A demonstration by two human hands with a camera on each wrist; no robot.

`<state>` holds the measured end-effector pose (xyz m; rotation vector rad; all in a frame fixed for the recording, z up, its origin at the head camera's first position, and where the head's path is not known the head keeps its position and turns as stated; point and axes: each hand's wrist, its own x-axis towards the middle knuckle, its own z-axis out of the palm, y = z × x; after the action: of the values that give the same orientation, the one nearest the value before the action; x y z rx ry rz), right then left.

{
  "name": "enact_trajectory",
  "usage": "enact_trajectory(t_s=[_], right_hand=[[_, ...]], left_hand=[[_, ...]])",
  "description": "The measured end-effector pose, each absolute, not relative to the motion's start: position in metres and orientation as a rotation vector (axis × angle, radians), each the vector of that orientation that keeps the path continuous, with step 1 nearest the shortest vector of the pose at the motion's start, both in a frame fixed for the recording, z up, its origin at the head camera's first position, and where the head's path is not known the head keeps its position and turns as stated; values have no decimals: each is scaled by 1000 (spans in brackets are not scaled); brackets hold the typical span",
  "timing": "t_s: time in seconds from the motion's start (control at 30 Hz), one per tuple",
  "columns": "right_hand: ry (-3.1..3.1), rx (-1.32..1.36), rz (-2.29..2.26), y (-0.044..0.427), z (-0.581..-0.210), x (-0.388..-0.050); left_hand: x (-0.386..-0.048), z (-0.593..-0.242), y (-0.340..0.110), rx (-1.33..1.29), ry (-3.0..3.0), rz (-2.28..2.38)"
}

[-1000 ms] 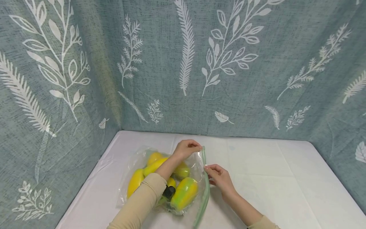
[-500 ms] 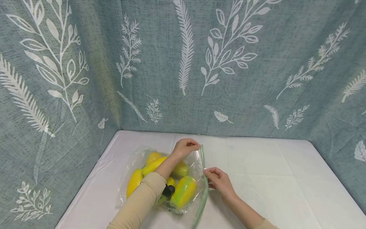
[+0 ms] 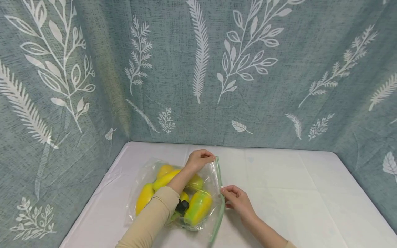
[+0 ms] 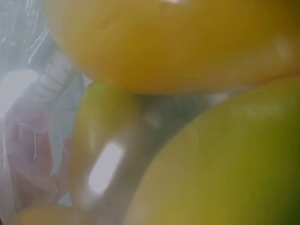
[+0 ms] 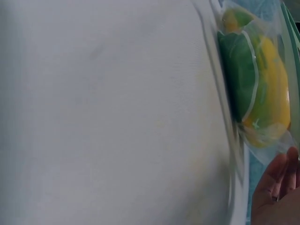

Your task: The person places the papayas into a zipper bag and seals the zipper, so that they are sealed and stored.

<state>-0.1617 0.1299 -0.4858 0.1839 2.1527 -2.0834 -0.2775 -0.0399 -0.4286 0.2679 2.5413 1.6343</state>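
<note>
A clear zip bag (image 3: pixel 210 174) lies on the table with several yellow and green fruits in it. One is a papaya-like fruit (image 3: pixel 198 208), streaked green and yellow; a long yellow fruit (image 3: pixel 144 199) lies at the left. Along the bag's right side runs a green zip strip (image 3: pixel 221 213) with a small white slider (image 3: pixel 221 188). My left hand (image 3: pixel 198 160) pinches the strip's far end, its forearm crossing over the bag. At the slider, my right hand (image 3: pixel 239 202) pinches the strip between thumb and fingers. Fruit (image 4: pixel 178 42) fills the left wrist view.
A white cloth covers the table (image 3: pixel 288 193). Grey-green curtains (image 3: pixel 186 113) with white leaf prints hang behind it and at both sides. A small black object (image 3: pixel 182 206) sits beside the left sleeve; its kind is unclear.
My right hand and the white slider have moved a little along the green strip, toward me. My left hand keeps its hold on the far end.
</note>
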Motion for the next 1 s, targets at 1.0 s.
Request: enact_trajectory(t_s=[1.0], right_hand=[[2098,170,-2053,132,-491,-146]], left_hand=[[-280,-427,-42,206,2550,1668]])
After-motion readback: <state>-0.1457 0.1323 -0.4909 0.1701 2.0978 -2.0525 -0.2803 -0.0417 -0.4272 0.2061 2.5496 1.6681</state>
